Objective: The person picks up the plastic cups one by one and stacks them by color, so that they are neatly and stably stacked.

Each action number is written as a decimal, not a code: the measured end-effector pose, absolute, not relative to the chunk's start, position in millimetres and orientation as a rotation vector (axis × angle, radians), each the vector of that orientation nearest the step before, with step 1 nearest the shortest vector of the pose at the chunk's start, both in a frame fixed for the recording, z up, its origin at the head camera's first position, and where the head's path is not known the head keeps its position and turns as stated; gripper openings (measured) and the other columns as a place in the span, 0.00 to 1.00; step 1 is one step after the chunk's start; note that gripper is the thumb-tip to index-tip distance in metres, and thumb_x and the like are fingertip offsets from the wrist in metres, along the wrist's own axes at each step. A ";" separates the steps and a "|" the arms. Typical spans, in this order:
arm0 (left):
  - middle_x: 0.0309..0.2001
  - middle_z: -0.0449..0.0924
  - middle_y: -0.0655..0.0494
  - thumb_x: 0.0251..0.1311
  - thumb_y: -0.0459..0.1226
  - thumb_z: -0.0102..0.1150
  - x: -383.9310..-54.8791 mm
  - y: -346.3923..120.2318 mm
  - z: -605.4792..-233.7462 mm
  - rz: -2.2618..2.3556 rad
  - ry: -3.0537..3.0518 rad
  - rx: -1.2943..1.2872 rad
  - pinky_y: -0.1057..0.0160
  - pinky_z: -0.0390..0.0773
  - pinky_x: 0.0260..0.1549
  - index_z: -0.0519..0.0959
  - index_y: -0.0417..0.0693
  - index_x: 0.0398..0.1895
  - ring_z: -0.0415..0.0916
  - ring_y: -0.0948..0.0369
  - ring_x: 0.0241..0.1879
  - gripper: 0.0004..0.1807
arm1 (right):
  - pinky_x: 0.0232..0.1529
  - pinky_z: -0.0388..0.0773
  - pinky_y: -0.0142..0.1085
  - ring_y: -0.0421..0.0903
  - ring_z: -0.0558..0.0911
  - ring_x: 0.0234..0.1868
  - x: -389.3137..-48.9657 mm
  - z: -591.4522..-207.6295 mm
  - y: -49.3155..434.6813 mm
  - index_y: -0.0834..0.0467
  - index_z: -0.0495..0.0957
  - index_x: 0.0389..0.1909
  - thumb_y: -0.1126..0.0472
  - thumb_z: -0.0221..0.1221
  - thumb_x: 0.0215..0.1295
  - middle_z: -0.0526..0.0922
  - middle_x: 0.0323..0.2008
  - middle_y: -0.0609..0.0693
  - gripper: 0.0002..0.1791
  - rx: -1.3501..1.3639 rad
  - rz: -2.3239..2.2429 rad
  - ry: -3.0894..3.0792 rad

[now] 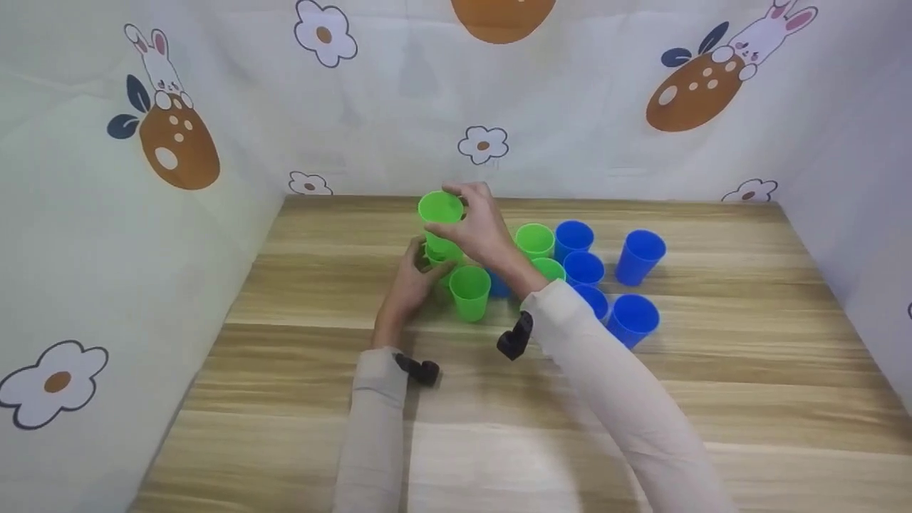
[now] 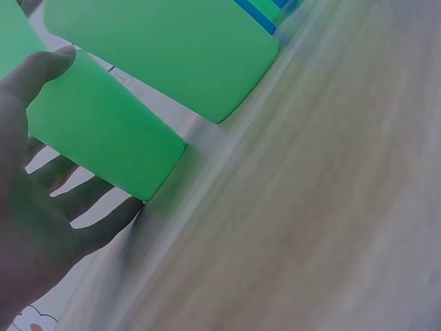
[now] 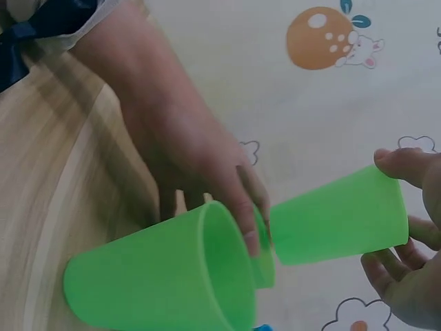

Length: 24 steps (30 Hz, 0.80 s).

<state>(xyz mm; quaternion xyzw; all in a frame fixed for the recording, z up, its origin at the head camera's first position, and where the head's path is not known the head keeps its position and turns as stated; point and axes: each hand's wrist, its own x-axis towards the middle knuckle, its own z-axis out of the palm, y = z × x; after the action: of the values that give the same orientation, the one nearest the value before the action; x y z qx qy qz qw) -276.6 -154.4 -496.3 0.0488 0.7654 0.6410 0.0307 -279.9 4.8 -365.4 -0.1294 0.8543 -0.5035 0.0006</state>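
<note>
My right hand (image 1: 486, 226) grips a green plastic cup (image 1: 440, 208) near its rim, thumb on one side and fingers on the other. Directly beneath is a second green cup (image 2: 103, 131), upright on the table, with my left hand (image 1: 412, 283) curled round it. The upper cup's base (image 3: 279, 238) is at the lower cup's mouth; whether it touches cannot be told. Close beside, a third green cup (image 1: 470, 293) stands upright, large in the right wrist view. My right forearm partly hides other cups in the head view.
Two more green cups (image 1: 534, 241) (image 1: 550, 269) stand to the right. Beyond them are several blue cups (image 1: 583, 269), with two blue ones (image 1: 640, 258) (image 1: 633, 320) farther right. A patterned cloth wall (image 1: 399, 107) rises behind the wooden table (image 1: 285, 370).
</note>
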 end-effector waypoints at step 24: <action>0.74 0.64 0.47 0.64 0.48 0.65 -277.1 -155.6 -499.8 1.970 2.421 0.239 0.48 0.66 0.72 0.61 0.49 0.74 0.63 0.48 0.73 0.38 | 0.72 0.68 0.46 0.54 0.69 0.71 -279.8 -409.8 8.1 0.55 0.65 0.72 0.55 0.71 0.59 0.68 0.70 0.55 0.41 -0.424 -1.349 2.664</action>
<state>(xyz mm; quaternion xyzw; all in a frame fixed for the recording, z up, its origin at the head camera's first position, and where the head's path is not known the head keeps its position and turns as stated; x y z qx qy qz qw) -277.1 -155.6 -499.8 0.0763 0.7733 0.6295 0.0057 -279.8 8.1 -409.8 -0.1405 0.8815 -0.4464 0.0629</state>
